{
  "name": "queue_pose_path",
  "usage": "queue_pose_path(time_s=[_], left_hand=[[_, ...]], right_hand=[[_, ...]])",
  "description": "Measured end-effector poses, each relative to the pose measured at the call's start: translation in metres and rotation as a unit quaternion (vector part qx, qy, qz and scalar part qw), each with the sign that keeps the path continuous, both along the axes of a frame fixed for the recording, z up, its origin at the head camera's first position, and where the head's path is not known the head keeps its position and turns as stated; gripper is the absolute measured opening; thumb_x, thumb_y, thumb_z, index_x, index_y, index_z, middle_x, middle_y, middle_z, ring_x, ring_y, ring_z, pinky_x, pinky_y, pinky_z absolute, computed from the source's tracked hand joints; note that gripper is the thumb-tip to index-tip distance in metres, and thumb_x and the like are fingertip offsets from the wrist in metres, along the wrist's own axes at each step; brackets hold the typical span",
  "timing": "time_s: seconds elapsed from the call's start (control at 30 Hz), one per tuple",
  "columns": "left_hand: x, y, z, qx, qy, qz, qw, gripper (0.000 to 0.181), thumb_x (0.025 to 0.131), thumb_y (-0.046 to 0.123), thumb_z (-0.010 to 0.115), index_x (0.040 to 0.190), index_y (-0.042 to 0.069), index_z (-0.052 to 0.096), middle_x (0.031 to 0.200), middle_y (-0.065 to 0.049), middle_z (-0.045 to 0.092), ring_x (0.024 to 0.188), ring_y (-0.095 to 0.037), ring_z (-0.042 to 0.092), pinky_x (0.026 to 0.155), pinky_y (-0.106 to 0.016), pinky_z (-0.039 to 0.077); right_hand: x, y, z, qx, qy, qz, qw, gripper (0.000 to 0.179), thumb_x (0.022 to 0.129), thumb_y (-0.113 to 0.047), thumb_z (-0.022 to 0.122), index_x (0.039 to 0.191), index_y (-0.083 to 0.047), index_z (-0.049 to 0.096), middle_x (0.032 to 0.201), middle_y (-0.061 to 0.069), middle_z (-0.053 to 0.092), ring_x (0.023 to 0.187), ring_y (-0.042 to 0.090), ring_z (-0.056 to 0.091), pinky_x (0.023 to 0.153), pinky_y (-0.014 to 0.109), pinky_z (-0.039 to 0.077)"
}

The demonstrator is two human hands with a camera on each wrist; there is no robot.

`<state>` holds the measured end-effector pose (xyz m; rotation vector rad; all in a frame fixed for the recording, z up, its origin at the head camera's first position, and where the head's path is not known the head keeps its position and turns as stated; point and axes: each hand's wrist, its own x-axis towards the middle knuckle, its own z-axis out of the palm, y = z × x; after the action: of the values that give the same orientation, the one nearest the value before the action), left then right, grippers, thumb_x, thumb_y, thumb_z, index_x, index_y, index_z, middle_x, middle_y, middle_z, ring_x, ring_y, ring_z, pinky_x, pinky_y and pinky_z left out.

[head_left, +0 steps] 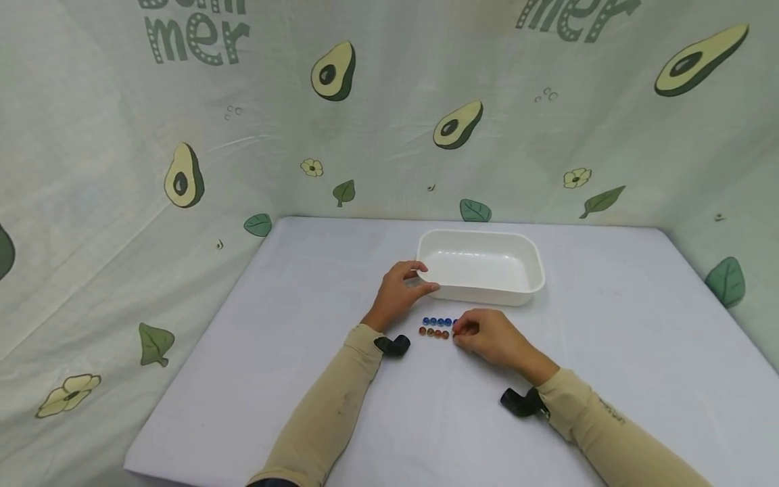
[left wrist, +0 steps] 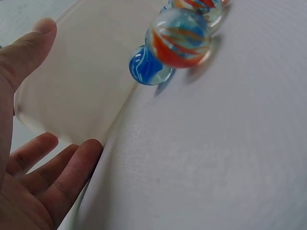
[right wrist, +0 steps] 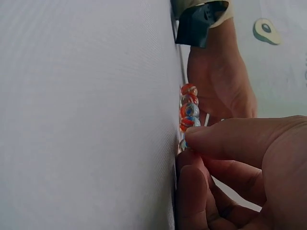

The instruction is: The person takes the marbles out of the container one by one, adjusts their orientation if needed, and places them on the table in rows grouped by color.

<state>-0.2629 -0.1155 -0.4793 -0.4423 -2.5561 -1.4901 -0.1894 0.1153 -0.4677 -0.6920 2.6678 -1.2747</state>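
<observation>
My left hand [head_left: 398, 292] spans the left front corner of a white rectangular tray [head_left: 528, 297], its thumb beside the front wall. In the left wrist view its fingers [left wrist: 72, 177] are spread and loosely bent at the tray's lower edge. Two rows of glass marbles lie in front of the tray: blue marbles [head_left: 433, 321] at the back, orange-red marbles [head_left: 437, 333] nearer me. My right hand [head_left: 491, 336] is at the rows' right end. Its thumb and fingertips pinch a marble [right wrist: 182, 145], mostly hidden behind them in the right wrist view.
A white cloth covers the table [head_left: 262, 365]. Behind it and at both sides hangs a pale green curtain [head_left: 389, 135] printed with avocados and leaves. Each wrist carries a black camera [head_left: 394, 345] over a beige sleeve.
</observation>
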Motion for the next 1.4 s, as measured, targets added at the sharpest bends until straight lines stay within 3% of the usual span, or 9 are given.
queue_pose_path(time_s=[0.63,0.93,1.4], left_hand=[[-0.0037,-0.0009,-0.0004,0.006,0.015,-0.001,0.9999,0.045,0.083,0.048,0.081,0.116,0.021,0.064,0.132,-0.003,0.057,0.115,-0.023,0.059,0.097,-0.04,0.049],[-0.0009,-0.0029,-0.0044,0.008,0.002,0.004,1.0,0.045,0.082,0.047,0.082,0.115,0.022,0.064,0.132,-0.002,0.057,0.115,-0.022,0.06,0.097,-0.04,0.048],[-0.0027,0.0008,-0.0008,0.004,-0.003,0.003,1.0,0.045,0.082,0.048,0.081,0.116,0.023,0.064,0.134,-0.002,0.056,0.116,-0.022,0.059,0.097,-0.04,0.048]], right_hand=[[-0.0046,0.0012,0.0031,0.022,0.042,0.016,0.9987,0.008,0.086,-0.005,0.073,0.092,-0.01,0.075,0.077,-0.007,0.064,0.072,0.01,0.058,0.066,0.028,0.05],[-0.0061,-0.0007,-0.0027,0.026,0.026,0.021,0.9991,0.008,0.088,-0.009,0.074,0.094,-0.013,0.075,0.076,-0.008,0.062,0.071,0.011,0.057,0.066,0.027,0.048],[-0.008,0.0032,-0.0008,0.032,0.025,0.022,0.999,0.011,0.087,-0.006,0.07,0.096,-0.013,0.074,0.076,-0.007,0.062,0.071,0.011,0.056,0.066,0.027,0.047]])
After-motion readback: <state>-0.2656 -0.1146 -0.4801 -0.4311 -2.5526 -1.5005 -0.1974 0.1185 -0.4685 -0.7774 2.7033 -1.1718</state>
